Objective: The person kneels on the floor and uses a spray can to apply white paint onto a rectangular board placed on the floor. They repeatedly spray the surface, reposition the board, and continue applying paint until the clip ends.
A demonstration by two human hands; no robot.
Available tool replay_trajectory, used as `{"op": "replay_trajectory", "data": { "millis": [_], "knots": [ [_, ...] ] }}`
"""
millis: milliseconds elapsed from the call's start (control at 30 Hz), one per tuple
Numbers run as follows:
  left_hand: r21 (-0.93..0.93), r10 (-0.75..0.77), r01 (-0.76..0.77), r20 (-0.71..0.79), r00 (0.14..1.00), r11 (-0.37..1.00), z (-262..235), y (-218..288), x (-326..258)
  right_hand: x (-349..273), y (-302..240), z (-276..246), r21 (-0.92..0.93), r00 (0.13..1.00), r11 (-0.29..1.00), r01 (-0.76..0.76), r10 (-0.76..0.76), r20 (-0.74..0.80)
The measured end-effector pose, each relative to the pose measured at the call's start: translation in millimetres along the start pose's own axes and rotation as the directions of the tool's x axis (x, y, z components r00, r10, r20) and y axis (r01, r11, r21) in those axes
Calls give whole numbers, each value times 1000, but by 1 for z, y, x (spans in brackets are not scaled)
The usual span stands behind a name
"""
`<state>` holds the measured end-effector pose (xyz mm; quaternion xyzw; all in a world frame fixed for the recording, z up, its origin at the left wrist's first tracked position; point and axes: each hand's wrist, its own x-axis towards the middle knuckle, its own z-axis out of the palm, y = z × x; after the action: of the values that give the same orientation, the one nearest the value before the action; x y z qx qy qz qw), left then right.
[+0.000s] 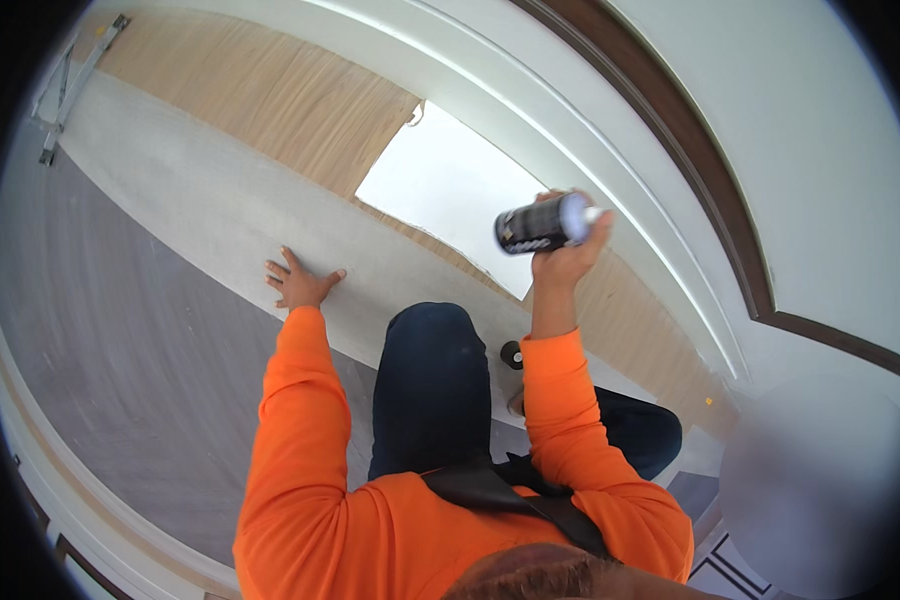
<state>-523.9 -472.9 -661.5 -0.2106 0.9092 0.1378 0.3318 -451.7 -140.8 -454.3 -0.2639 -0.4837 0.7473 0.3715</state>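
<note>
My left hand (305, 284) rests with its fingers spread on a long pale grey strip (195, 150), holding nothing. In my right hand (570, 258) is a dark bottle (536, 227) with a pale lilac end and a white tip, held tilted on its side. Motion smears the bottle a little. Beneath it lies a white rectangular sheet (440, 185), between lengths of light wood-grain board (260, 85). On the strip beside my right forearm is a small round black object (511, 354), possibly a cap.
A metal frame with thin legs (70, 95) stands at the far left. Dark grey flooring (120, 330) borders the strip. White moulding (560, 130) and a wall with dark brown trim (660, 90) run along the far right side. A blurred pale round shape (820, 490) fills the lower right.
</note>
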Motion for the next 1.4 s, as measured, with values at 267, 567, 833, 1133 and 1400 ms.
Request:
{"op": "replay_trajectory", "data": {
  "millis": [267, 567, 833, 1133, 1400],
  "knots": [
    [-20, -10, 10, 11, 1000, 1000, -3, 0, -5, -22, -33, 49, 222, 940, 961, -164, 84, 330],
    [-12, 0, 1, 17, 1000, 1000, -6, 3, -4, -34, -97, 21, 196, 970, 961, -197, 163, 178],
    [53, 9, -12, 54, 998, 998, -7, 10, -8, -42, -194, -32, -45, 936, 999, 13, 4, 353],
    [135, 94, -92, -7, 996, 986, 14, -10, 25, -82, -283, -100, -127, 757, 833, 538, -412, 506],
    [168, 111, -109, -3, 994, 980, 30, -17, 30, -108, -312, -138, 143, 855, 843, 519, -513, -77]
  ]
}}
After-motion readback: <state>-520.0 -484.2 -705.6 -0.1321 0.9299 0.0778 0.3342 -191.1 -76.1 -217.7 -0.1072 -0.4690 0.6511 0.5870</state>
